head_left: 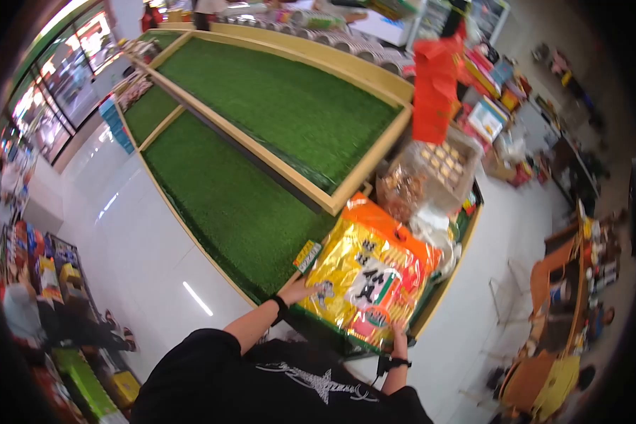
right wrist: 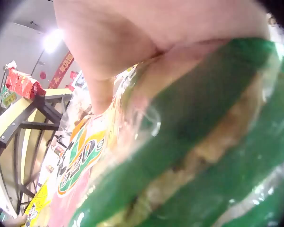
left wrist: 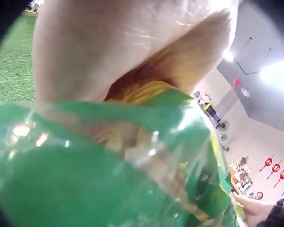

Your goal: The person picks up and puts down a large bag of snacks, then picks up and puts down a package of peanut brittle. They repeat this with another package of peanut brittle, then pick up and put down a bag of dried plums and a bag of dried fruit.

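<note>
A large glossy snack bag (head_left: 367, 275), yellow and orange with big black characters, is held in front of my body over the near corner of the display stand. My left hand (head_left: 298, 290) grips its left edge. With my right hand (head_left: 400, 340) I hold the lower right edge, thumb on the printed face. In the left wrist view the hand (left wrist: 132, 47) curls over the bag's green underside (left wrist: 61, 165). The right wrist view has the other hand (right wrist: 146, 33) clasping the bag beside a printed "520g" (right wrist: 83, 161); the fingertips are partly hidden.
A two-tier stand with green turf (head_left: 240, 191) and wooden rims (head_left: 261, 152) stretches away to the left. A small price card (head_left: 307, 256) is beside the bag. Behind it are a carton of packed goods (head_left: 442, 166), a clear bag of brown snacks (head_left: 401, 189) and a red bag (head_left: 434, 88).
</note>
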The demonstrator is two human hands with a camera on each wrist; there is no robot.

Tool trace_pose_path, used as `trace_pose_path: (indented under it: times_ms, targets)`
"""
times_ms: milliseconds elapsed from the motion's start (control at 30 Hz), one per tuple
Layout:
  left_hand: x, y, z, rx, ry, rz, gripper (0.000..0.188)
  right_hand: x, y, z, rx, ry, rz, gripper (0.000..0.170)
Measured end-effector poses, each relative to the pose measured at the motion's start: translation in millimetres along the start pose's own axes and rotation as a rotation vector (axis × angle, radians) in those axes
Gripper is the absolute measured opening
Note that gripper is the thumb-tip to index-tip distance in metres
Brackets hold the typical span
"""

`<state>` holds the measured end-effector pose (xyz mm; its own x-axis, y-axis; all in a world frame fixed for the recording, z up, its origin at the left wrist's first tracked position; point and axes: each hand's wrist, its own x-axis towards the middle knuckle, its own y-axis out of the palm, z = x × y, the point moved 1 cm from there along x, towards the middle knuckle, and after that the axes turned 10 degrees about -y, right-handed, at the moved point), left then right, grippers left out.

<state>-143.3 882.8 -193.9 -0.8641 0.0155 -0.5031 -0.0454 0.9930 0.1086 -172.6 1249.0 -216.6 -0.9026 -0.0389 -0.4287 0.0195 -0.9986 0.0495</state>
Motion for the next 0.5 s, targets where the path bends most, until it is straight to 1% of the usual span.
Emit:
trace_pose_path:
  times_ms: [33, 67, 100, 133, 167, 200, 233, 267, 300, 367, 400, 433, 500]
  targets:
    - [-8.0, 2.4, -0.5, -0.073, 0.113, 0.002, 0.054, 0.1, 3.8, -1.2, -0.065, -0.081, -0.065, 0.047]
    - [-9.6, -2.2, 11.3, -0.072, 0.128, -0.003, 0.055, -2.9, 10.4, 2.8, -0.036, -0.098, -0.066, 0.048]
    - [-14.3, -8.5, 20.1, -0.047, 0.070, -0.015, 0.058, -11.1, 21.1, 10.9, -0.005, -0.108, -0.071, 0.048]
    - [-27.7, -12.5, 12.7, -0.059, 0.050, -0.093, 0.055, -18.0, 34.2, 18.9, 0.008, -0.164, -0.066, 0.045]
    - [-43.9, -15.0, 7.0, -0.074, 0.029, -0.169, 0.053, -21.9, 45.3, 18.6, -0.020, -0.243, -0.120, 0.041]
    - [-58.1, -21.7, -1.0, -0.088, 0.046, -0.190, 0.053, -28.5, 60.6, 24.8, -0.024, -0.261, -0.125, 0.040]
    - [-73.3, -33.0, -7.7, -0.033, -0.073, -0.249, 0.049, -37.2, 76.7, 33.2, -0.025, -0.278, -0.129, 0.039]
    - [-87.7, -43.9, -7.1, 0.022, -0.204, -0.306, 0.046, -45.1, 91.5, 40.5, -0.014, -0.246, -0.114, 0.041]
    - [-102.8, -55.3, -2.0, 0.010, -0.200, -0.325, 0.046, -52.7, 107.2, 46.1, -0.018, -0.248, -0.092, 0.041]
    - [-135.8, -82.4, 11.2, -0.201, 0.014, -0.374, 0.042, -66.7, 142.5, 55.4, -0.089, -0.301, -0.029, 0.040]
    - [-140.0, -104.8, 43.2, -0.219, 0.044, -0.386, 0.044, -73.1, 162.4, 58.8, -0.121, -0.324, 0.008, 0.038]
    - [-178.9, -111.3, 23.9, -0.270, 0.096, -0.443, 0.041, -81.4, 184.4, 62.5, -0.114, -0.328, 0.027, 0.038]
    - [-234.7, -131.1, 18.6, -0.463, 0.139, -0.465, 0.036, -103.7, 232.1, 69.8, -0.101, -0.387, 0.224, 0.036]
